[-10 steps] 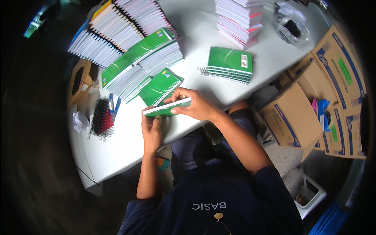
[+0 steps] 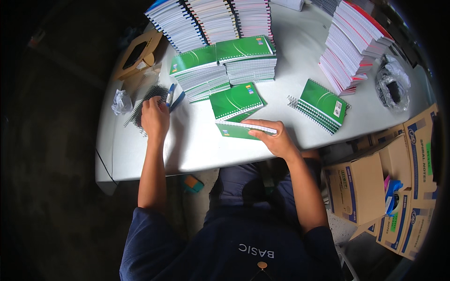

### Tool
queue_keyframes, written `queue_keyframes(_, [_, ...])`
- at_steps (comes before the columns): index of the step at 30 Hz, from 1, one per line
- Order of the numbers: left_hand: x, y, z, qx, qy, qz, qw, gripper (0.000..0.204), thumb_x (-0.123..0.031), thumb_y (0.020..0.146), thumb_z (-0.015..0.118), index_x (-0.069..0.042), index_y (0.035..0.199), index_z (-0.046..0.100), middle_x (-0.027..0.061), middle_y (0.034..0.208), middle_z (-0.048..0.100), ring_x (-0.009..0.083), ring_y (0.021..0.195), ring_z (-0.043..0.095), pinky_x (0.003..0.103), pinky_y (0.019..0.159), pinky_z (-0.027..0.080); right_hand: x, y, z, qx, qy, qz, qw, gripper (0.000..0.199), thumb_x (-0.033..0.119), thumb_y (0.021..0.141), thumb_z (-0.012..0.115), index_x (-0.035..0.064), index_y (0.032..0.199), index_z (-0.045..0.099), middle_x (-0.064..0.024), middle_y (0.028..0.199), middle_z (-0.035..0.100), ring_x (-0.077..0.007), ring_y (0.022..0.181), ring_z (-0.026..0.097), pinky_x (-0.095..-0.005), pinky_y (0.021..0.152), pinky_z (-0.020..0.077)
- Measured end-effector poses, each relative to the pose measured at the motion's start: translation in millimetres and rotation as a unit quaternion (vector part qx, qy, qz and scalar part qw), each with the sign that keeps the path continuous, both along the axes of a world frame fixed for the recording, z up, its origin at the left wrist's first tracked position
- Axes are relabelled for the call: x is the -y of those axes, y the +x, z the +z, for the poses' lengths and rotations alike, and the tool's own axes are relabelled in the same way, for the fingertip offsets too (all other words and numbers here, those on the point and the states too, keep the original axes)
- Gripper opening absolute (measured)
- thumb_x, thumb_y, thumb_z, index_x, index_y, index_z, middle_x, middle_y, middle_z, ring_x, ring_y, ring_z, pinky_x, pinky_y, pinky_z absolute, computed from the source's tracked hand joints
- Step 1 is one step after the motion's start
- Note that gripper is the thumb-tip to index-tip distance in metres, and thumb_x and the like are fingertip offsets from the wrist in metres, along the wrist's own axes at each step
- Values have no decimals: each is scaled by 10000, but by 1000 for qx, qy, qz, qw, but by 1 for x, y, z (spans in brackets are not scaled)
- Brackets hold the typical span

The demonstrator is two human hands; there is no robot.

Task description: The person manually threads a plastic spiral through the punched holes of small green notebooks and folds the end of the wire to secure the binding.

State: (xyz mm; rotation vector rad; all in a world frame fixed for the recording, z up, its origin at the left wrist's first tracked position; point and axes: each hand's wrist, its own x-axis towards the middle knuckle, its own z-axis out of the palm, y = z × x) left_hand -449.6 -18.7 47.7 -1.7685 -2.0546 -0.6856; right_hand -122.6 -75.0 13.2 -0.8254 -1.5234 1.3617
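Note:
My right hand [image 2: 277,139] grips the right end of a thin green notebook [image 2: 239,132], fingers and thumb on its two sides. Its punched edge faces up, and no coil shows in that edge. My left hand [image 2: 155,117] is at a pile of black spiral binding coils [image 2: 136,116]. Its fingers are bent together down among the coils, and their tips are hidden. Just beyond the held notebook lies another green notebook [image 2: 236,99] with holes along its near edge. Behind it stand two stacks of green notebooks [image 2: 246,49].
Taller stacks of bound books [image 2: 213,21] rise at the back. Coil-bound green notebooks [image 2: 321,100] lie to the right, near a stack of red-edged pads [image 2: 351,51]. Pens [image 2: 171,96] and crumpled plastic [image 2: 122,102] flank the coils. Cardboard boxes [image 2: 361,187] stand beside the table.
My left hand has let go of the notebook and moved left to the coils. My right hand still holds the notebook. The whole view has turned and shifted.

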Motion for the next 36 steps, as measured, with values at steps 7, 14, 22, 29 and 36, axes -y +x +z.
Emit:
queue_keyframes(7, [-17, -11, -38, -83, -59, 56, 993, 301, -318, 901, 502, -25, 972, 490, 167, 965, 569, 344, 909, 582, 462, 735, 476, 1, 2, -4, -18, -11, -13, 1000, 261, 76, 855, 612, 56, 1113, 649, -90, 1041, 675, -119, 931, 599, -255, 857, 461])
queue_keyframes(14, [-7, -18, -21, -14, -44, 52, 998, 333, -364, 927, 462, -70, 1028, 581, 139, 974, 611, 363, 850, 610, 480, 707, 482, 3, 3, -3, -18, 5, -13, 1000, 268, 86, 851, 617, 60, 1116, 651, -91, 1051, 673, -127, 948, 598, -267, 872, 459])
queue_keyframes(22, [-18, -40, 32, -37, -46, -44, 997, 320, -326, 922, 474, -81, 1089, 594, 130, 1041, 622, 363, 919, 597, 453, 776, 469, 3, 2, -1, -21, 11, -19, 1000, 269, 85, 849, 615, 60, 1114, 654, -95, 1057, 670, -132, 966, 593, -270, 886, 452])
queue_keyframes(29, [-11, -20, 11, -14, -87, -19, 996, 301, -305, 918, 470, -83, 1050, 625, 140, 1047, 625, 350, 940, 600, 436, 791, 479, 5, 2, 0, -27, -5, -27, 999, 281, 76, 852, 610, 63, 1130, 646, -92, 1099, 653, -125, 1001, 573, -267, 911, 443])
queue_keyframes(36, [-6, -25, 32, 30, 9, -45, 998, 280, -267, 908, 497, -50, 1051, 601, 176, 962, 634, 346, 883, 614, 424, 767, 473, 3, 0, 3, -26, -21, -29, 999, 282, 73, 852, 607, 59, 1132, 644, -91, 1096, 654, -124, 1002, 570, -266, 910, 443])
